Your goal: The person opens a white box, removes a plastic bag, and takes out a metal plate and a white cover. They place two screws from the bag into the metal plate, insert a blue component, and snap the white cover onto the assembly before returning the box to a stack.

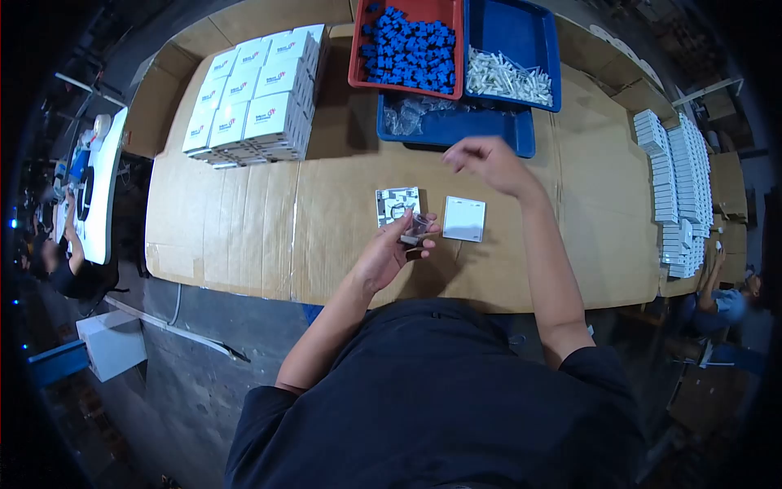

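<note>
My left hand [386, 254] is closed around a small clear plastic bag [419, 225], held up at the near side of the table. Behind it lies a white square panel with grey patterned parts [397, 198], partly covered by the fingers. To the right is a plain white square panel [464, 218], flat on the cardboard. My right hand [494, 166] is raised beyond that panel, just in front of the lower blue tray [489, 130]; its fingers are curled and smeared by motion. Clear plastic bags [407, 114] lie in that tray.
A red tray [355, 61] of blue plastic pieces and a blue tray [555, 57] of white plugs sit behind. Stacked white boxes [252, 98] stand left, rows of white pieces [680, 187] right. Other people [69, 261] work at both sides.
</note>
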The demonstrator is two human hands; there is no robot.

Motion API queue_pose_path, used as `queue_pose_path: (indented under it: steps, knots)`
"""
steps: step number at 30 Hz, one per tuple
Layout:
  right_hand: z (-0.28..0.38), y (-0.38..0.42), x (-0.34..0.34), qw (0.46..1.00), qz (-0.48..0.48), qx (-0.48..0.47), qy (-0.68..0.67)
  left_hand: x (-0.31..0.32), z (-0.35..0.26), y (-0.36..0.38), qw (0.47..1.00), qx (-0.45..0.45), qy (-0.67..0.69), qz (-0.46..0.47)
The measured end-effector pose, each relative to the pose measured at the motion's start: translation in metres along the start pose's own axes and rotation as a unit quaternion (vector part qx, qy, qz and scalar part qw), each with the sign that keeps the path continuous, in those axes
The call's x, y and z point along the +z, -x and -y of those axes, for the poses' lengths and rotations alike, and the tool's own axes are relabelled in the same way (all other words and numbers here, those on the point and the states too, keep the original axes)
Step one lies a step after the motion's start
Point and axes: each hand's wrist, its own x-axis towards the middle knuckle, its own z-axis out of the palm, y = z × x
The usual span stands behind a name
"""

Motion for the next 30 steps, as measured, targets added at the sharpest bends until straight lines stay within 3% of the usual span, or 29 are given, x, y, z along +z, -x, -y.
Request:
queue_pose_path:
  steps: [2,3,5,8,11,17,23,26,28,30]
  knots:
    - [-0.023,-0.018,-0.035,0.975,-0.188,0.022,0.116,-0.002,0.001,-0.002,1.0,-0.004,-0.005,-0.002]
    - [-0.035,-0.024,-0.051,0.938,-0.283,0.018,0.198,-0.001,0.001,-0.001,1.0,-0.006,-0.006,-0.001]
    - [-0.05,-0.034,-0.082,0.875,-0.395,0.066,0.273,0.002,0.0,0.0,1.0,-0.008,-0.008,0.001]
    - [-0.061,-0.044,-0.109,0.815,-0.444,0.079,0.364,0.0,0.001,0.0,1.0,-0.008,-0.007,0.006]
    - [-0.065,-0.056,-0.119,0.812,-0.426,0.049,0.397,0.0,0.001,0.0,1.0,-0.008,-0.011,0.008]
    - [-0.071,-0.08,-0.122,0.806,-0.384,0.094,0.44,0.0,0.004,0.001,1.0,-0.01,-0.02,0.01]
    - [-0.079,-0.091,-0.129,0.828,-0.401,0.125,0.372,-0.004,0.004,0.002,1.0,-0.007,-0.01,0.011]
    - [-0.076,-0.086,-0.132,0.818,-0.446,0.089,0.352,-0.006,0.002,0.002,1.0,-0.01,0.008,0.015]
    - [-0.068,-0.076,-0.137,0.893,-0.445,-0.002,0.062,-0.006,0.002,0.002,1.0,-0.007,0.013,0.017]
    - [-0.034,-0.051,-0.127,0.888,-0.382,-0.054,-0.25,-0.009,0.002,0.001,1.0,0.004,0.007,0.012]
